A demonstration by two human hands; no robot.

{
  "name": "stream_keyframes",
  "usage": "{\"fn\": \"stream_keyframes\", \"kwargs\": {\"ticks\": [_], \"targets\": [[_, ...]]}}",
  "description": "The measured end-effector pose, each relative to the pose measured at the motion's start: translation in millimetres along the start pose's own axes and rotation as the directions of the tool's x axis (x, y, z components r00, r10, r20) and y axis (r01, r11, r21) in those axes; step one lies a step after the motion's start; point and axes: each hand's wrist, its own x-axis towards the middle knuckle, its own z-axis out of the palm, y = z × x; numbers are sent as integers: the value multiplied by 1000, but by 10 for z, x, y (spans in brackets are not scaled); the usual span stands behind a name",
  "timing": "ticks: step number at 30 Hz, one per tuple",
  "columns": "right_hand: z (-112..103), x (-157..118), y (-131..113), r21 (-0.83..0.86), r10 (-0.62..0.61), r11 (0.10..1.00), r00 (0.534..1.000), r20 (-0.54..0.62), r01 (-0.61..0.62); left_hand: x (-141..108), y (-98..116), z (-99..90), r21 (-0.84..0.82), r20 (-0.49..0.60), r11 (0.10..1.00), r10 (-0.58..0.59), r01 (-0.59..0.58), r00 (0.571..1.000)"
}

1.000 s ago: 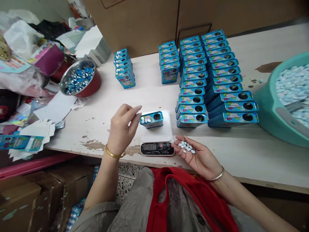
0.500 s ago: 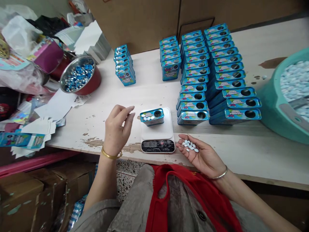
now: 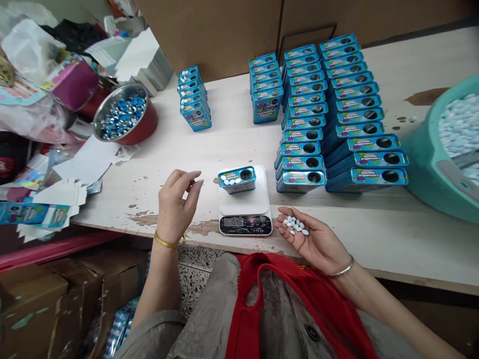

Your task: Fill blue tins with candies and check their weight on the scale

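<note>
A blue candy tin (image 3: 237, 180) with a round dark opening stands upright on the white digital scale (image 3: 244, 205). Several white candies (image 3: 231, 181) lie on the tin's top, beside the opening. My left hand (image 3: 177, 202) hovers to the left of the scale, apart from the tin. Its thumb and forefinger are separated and nothing shows between them. Palm up at the scale's right side, my right hand (image 3: 316, 239) cups a small heap of pale candies (image 3: 295, 225).
Rows of blue tins (image 3: 307, 107) fill the back right, by a turquoise tub (image 3: 430, 149) of candies. A smaller group of tins (image 3: 195, 107) stands back left, candies on top. Nearby are a metal bowl (image 3: 149, 117) of blue caps and a pile of papers (image 3: 90, 157).
My left hand has drawn slightly left, away from the tin. The scale's display shows different digits. My right hand still holds the candies in about the same place.
</note>
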Motion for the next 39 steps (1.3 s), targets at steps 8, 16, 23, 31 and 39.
{"fn": "stream_keyframes", "kwargs": {"ticks": [8,16,23,31,39], "targets": [[148,-13,105,-42,112,993,984,138,-107,-118,389,161,-203,49,961,203,-189,978],[225,-10,240,-16,225,974,949,223,-227,-346,502,499,-26,-65,970,239,-241,969],[167,2,205,-53,172,985,969,177,-165,-326,180,513,244,-9,958,155,-148,988],[151,16,183,-39,140,990,977,158,-136,25,342,553,229,172,933,242,-278,955],[143,87,119,-16,128,992,984,123,-127,524,90,541,-102,216,964,264,-247,940]]}}
